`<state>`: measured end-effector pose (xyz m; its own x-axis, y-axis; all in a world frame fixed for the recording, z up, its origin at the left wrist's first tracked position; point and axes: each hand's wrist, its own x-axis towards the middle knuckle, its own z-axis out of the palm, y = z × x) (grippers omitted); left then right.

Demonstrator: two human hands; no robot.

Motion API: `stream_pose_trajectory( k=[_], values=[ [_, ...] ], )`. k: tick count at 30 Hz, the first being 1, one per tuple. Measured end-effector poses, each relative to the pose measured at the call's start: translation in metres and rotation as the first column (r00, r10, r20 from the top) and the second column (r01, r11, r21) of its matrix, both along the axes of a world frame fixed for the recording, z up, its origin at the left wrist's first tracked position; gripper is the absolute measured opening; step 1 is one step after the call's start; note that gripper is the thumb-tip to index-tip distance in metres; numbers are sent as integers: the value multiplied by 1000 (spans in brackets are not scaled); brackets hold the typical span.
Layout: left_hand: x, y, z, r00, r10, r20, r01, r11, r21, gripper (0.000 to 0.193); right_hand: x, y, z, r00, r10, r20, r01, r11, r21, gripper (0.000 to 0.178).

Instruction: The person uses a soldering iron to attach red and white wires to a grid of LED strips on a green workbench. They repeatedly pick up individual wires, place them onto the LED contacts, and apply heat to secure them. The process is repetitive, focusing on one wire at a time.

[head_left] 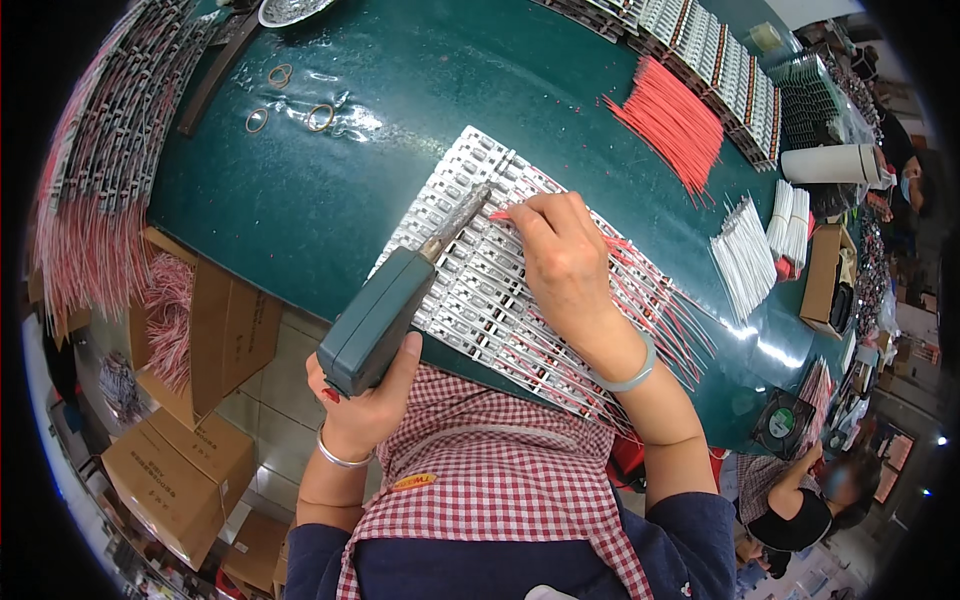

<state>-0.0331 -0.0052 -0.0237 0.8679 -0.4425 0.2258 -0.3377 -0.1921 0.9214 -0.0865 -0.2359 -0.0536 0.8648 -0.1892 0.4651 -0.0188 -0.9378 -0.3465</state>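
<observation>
My left hand (372, 408) is wrapped round the handle of a dark green soldering gun (372, 315). Its metal tip reaches up and right over a white panel of small metal-fitted parts (455, 185), which lies slanted on the table in front of me. Just right of the tip, my right hand (568, 262) pinches the end of a red wire (500, 215) between thumb and fingers, close above the panel. Red and white wires (665, 310) trail from the panel's right side, passing under my right wrist. Whether the tip touches a part is too small to tell.
Loose red wires (672, 125), white wires (743, 258) and stacked panels (735, 85) lie at right on the green table (400, 70). Rubber bands (320, 118) and a metal dish (290, 10) are far left. Wired panels (115, 150) overhang the left edge above cartons (180, 475). A co-worker (800, 505) sits at right.
</observation>
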Motion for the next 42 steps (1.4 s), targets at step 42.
stream_pose_trajectory(
  k=[42],
  values=[
    [-8,14,-3,1000,10,-29,-9,1000,19,24,-7,11,2,1000,0,10,0,1000,-10,23]
  ],
)
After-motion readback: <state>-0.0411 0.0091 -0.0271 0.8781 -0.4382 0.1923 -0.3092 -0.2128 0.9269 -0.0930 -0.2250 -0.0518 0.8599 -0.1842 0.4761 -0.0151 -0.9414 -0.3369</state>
